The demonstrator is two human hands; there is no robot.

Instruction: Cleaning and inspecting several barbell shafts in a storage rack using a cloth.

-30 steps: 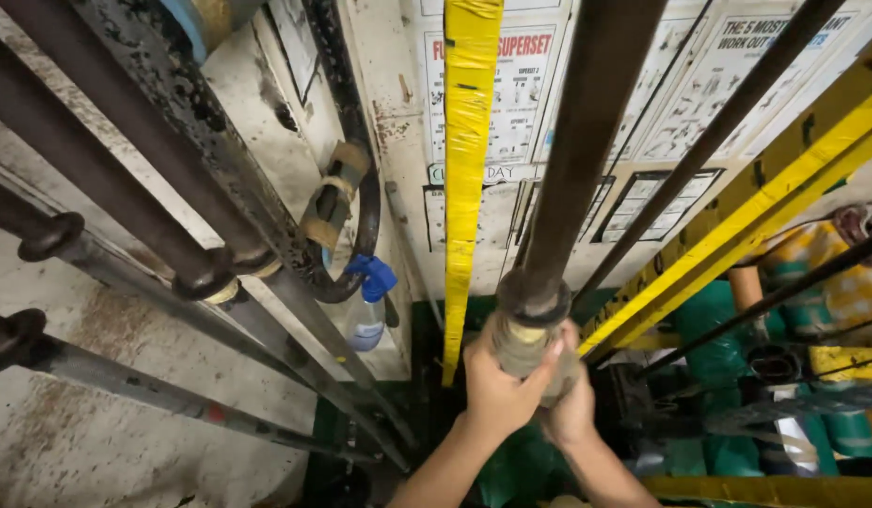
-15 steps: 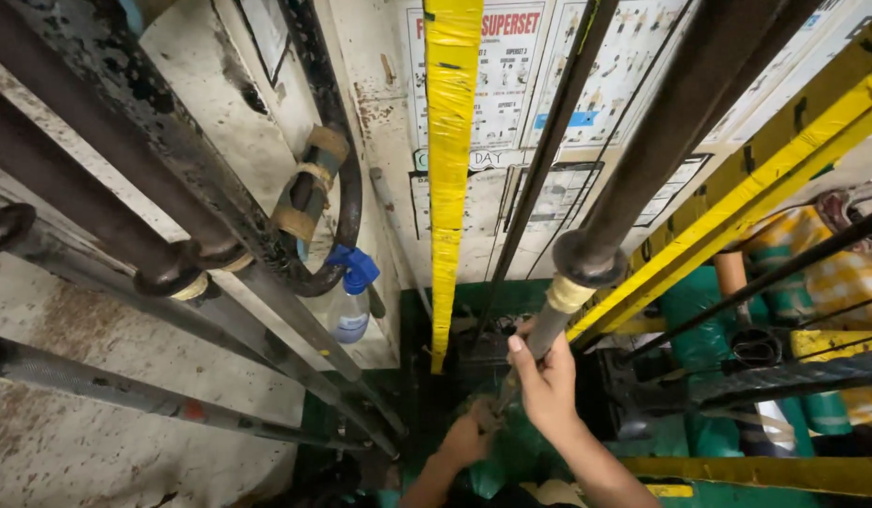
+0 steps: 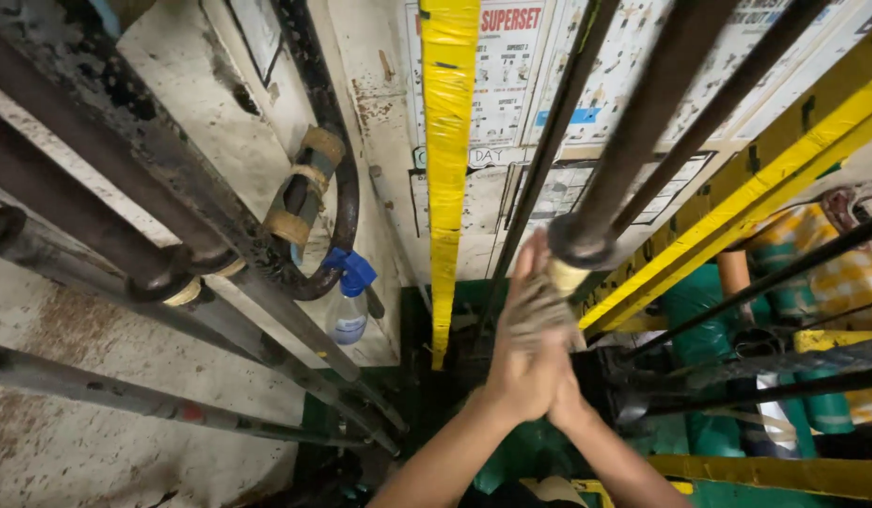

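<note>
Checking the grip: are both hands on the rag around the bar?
Touching. Head view shows the left hand and right hand clasped on the rag on the bar.

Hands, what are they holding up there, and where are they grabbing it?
Both hands, left hand and right hand, clasp a dirty rag around the dark metal bar, just below its collar.

The right hand [image 3: 570,400] is largely covered by the left hand [image 3: 528,362], so its grip on the grey rag [image 3: 535,306] cannot be told. The dark bar [image 3: 634,132] is cut off by the top edge. The wall posters [image 3: 507,85] are partly hidden behind the yellow strap [image 3: 447,169].
</note>
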